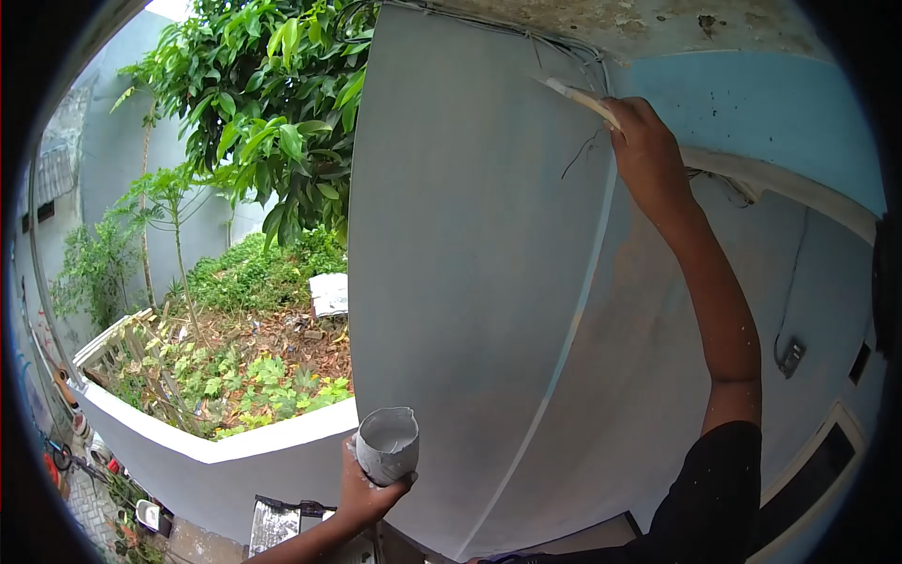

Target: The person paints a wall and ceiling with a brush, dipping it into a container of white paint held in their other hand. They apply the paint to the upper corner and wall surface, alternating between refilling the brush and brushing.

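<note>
My right hand (648, 150) is raised high, its fingers closed round the wooden handle of a paintbrush (584, 97). The pale bristle end points up and left, close to the upper part of a grey wall (460, 226). Lower down, my left hand (371, 493) grips a paint-smeared cup (387, 461) from below and the side. Grey paint shows inside the cup, and its rim is uneven. A light blue strip (573, 329) runs down the wall's corner, below and left of my right forearm.
Cables (564, 42) run along the top of the wall under a stained ceiling (723, 23). A thin loose wire (578, 158) hangs near the brush. At right is a wall socket (792, 357). A low white-topped wall (211, 451) borders a garden with a leafy tree (282, 103).
</note>
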{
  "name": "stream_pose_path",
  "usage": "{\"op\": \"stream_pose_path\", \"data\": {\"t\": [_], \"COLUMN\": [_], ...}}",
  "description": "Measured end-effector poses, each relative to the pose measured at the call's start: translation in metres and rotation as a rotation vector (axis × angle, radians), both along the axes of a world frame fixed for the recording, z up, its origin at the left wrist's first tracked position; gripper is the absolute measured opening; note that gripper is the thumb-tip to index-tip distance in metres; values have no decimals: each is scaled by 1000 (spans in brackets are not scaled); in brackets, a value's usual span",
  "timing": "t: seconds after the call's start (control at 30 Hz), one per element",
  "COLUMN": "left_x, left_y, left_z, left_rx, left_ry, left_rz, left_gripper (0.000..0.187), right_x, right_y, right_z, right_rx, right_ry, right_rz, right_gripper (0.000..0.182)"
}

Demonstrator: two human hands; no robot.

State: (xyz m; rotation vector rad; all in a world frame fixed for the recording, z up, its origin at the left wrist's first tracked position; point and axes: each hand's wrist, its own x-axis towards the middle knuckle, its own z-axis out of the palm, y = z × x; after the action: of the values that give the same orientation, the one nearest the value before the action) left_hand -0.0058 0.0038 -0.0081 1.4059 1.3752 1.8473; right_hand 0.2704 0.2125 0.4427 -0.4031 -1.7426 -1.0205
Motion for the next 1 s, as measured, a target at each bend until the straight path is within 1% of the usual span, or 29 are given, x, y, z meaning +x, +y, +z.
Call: {"op": "stream_pose_path", "data": {"t": [0.07, 0.2, 0.27, 0.4, 0.47, 0.5, 0.57, 0.6, 0.67, 0.7, 0.77, 0.8, 0.87, 0.9, 0.97, 1.0], "left_x": [1, -1, 0, 1, 0, 0, 0, 0, 2, 3, 1, 0, 1, 1, 1, 2], "left_y": [-1, 2, 0, -1, 0, 0, -2, -2, -3, -4, -3, -2, -1, -2, -2, -3], "left_z": [0, -5, -1, 0, 0, 0, 0, 1, 6, 6, 5, 5, 5, 5, 7, 7], "left_rx": [4, 18, 12, 11, 14, 19, -1, -18, -5, 6, 5, 6, 13, 16, 19, 18], "left_ry": [-7, -1, 14, 18, 19, 18, 19, 21, -7, -29, -11, 9, 16, 22, 11, -5], "left_rz": [-3, -14, -8, -1, -10, -16, -15, -15, -28, -48, -50, -48, -39, -29, -32, -42], "left_gripper": [92, 91, 91, 91, 91, 91, 91, 91, 91, 91, 91, 91, 92, 92, 92, 92], "right_x": [-8, -29, -39, -61, -65, -63, -60, -57, -51, -50, -45, -47, -53, -53, -57, -61], "right_y": [14, 18, 20, 13, 6, 0, -22, -42, -81, -77, -59, -52, -35, -32, -29, -24], "right_z": [13, 33, 41, 55, 58, 59, 60, 59, 51, 48, 41, 45, 63, 70, 88, 96], "right_rx": [63, 70, 130, 126, 42, 40, -279, -275, -647, -646, -603, -599, -617, -620, -296, -296], "right_ry": [0, 5, 8, 26, -47, -49, -191, -196, -338, -342, -543, -542, -346, -344, -286, -286], "right_rz": [-53, -48, -79, -131, -59, -59, -168, -164, -249, -250, -229, -231, -244, -241, -223, -222], "right_gripper": [27, 25, 24, 23, 18, 18, 22, 22, 21, 21, 21, 21, 18, 18, 15, 15]}}
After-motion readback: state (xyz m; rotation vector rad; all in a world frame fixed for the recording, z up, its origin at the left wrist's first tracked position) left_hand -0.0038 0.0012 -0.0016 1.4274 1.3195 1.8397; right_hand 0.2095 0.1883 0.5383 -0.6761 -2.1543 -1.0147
